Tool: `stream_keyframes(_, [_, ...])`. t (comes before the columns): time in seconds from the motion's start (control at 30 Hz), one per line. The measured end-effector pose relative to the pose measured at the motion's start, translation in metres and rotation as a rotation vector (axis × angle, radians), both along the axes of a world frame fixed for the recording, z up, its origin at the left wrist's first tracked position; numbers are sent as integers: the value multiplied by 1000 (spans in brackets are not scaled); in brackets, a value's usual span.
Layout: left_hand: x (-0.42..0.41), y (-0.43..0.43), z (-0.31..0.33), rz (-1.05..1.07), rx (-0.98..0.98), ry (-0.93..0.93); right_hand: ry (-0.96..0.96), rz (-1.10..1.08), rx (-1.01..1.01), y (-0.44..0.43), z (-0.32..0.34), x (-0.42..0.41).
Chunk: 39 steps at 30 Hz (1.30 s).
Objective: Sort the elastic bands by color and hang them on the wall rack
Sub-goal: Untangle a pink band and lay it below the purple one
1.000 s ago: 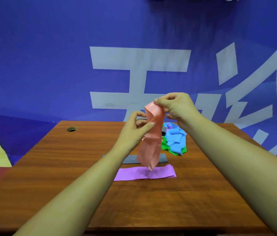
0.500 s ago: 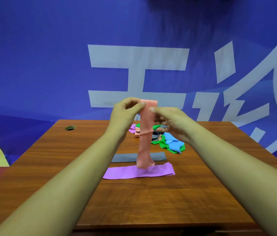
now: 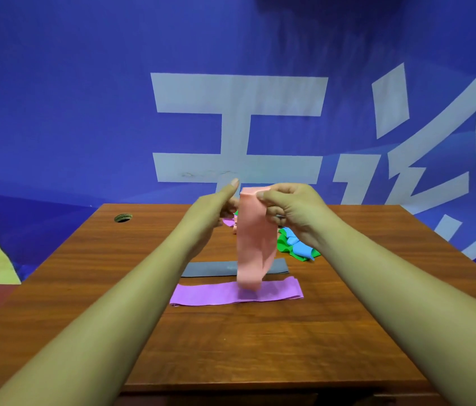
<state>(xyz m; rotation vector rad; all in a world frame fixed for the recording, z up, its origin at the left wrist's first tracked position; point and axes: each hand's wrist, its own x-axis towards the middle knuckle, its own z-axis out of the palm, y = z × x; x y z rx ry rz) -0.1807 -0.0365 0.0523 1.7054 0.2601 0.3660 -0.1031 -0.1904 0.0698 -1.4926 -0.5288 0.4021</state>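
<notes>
The left hand is raised just beside the top of the pink band, thumb straight; whether its fingers hold the band cannot be told. The right hand pinches the band's top edge, and the band hangs over the purple band and grey band on the table. Green and blue bands lie heaped further right.

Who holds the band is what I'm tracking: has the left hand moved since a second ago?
Yes. Against the table's far edge the left hand sits slightly higher than a second ago, its thumb now off the pink elastic band.
</notes>
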Motion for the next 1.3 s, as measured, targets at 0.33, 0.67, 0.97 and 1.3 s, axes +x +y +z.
stream_keyframes(0.33, [4, -5, -6, 17, 117, -259, 1, -17, -19, -8, 0, 0])
stream_keyframes(0.67, [8, -12, -11, 57, 210, -282, -531, -46, -305, -19, 19, 0])
stream_keyframes(0.97, [14, -21, -15, -7, 73, -344, -484, -99, -254, -15, 32, -3])
stream_keyframes(1.3, [4, -24, -40, -293, -86, -97, -417, -166, -265, -13, 46, 2])
